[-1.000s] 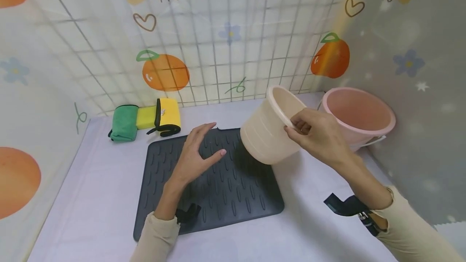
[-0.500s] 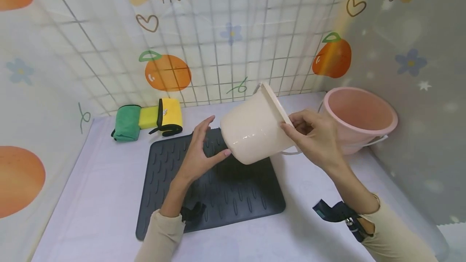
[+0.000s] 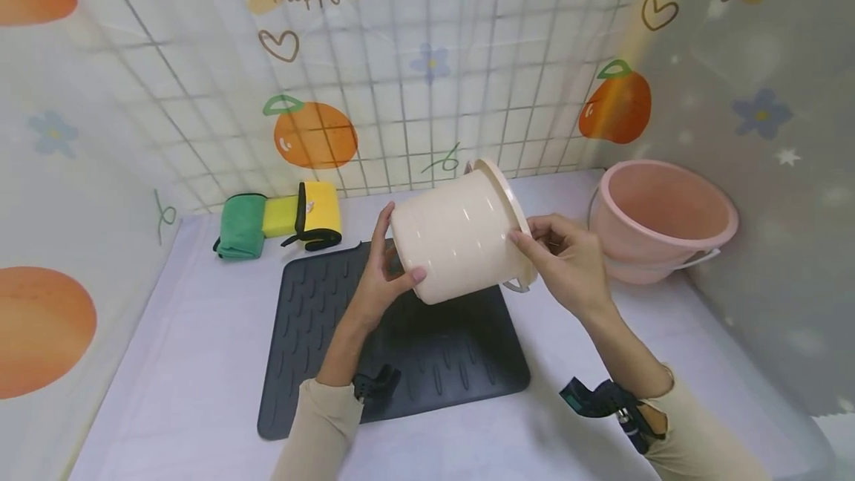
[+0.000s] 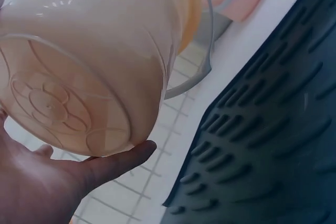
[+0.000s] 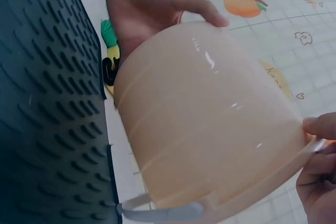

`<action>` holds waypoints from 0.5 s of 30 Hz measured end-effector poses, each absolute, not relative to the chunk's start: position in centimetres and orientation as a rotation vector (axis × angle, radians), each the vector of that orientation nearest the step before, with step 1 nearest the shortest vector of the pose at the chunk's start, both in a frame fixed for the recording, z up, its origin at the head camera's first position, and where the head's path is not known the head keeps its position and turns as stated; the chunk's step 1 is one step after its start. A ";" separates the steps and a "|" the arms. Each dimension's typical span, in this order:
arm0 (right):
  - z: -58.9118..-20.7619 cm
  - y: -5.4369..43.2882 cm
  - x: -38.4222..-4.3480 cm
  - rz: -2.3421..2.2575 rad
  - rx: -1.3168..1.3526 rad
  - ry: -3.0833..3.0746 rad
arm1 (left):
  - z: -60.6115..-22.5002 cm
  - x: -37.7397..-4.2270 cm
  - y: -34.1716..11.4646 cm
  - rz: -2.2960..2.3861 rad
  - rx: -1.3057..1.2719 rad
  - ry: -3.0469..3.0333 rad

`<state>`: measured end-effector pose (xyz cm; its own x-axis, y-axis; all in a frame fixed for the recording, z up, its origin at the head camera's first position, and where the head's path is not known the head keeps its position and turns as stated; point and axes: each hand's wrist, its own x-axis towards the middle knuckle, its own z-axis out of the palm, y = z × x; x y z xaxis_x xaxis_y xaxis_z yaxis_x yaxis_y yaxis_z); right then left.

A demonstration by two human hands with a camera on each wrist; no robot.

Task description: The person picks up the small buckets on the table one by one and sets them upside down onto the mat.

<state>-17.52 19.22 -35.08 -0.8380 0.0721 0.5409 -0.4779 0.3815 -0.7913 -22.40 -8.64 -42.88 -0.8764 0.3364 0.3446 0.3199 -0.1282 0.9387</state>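
A cream plastic bucket (image 3: 454, 236) is held tipped on its side above the dark ribbed mat (image 3: 314, 318), its mouth facing right. My right hand (image 3: 568, 262) pinches the rim, thumb on the outer wall. At the base end, my left hand (image 3: 381, 277) grips the bucket, thumb on the near side and fingers on the far side. The left wrist view shows the round base (image 4: 58, 103) with its raised flower pattern, the left thumb along its edge. A grey handle (image 5: 157, 212) hangs from the rim in the right wrist view. The bucket's inside is hidden.
A pink bucket (image 3: 634, 243) with a white handle stands upright at the right. Folded green (image 3: 242, 225) and yellow cloths (image 3: 322, 214) lie behind the mat at the left. A curtain printed with oranges (image 3: 317, 136) closes off the back.
The cream bucket has moved left and tipped from near upright onto its side. My left hand, open and apart from it one second ago, has taken hold of the base.
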 end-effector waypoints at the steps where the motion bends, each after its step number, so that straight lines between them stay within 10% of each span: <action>1: -35.2 19.2 -17.5 1.473 0.341 -2.153 | -43.1 -22.5 -8.5 2.230 0.774 2.040; 15: -34.6 20.4 -17.4 1.419 0.515 -2.427 | -43.3 -22.0 -10.0 2.354 0.729 2.081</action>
<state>-17.37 20.43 -34.57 -0.8964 -0.1611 0.4129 -0.4389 0.4531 -0.7760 -22.03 -10.01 -43.27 -0.8944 0.2304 0.3834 0.3522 -0.1655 0.9212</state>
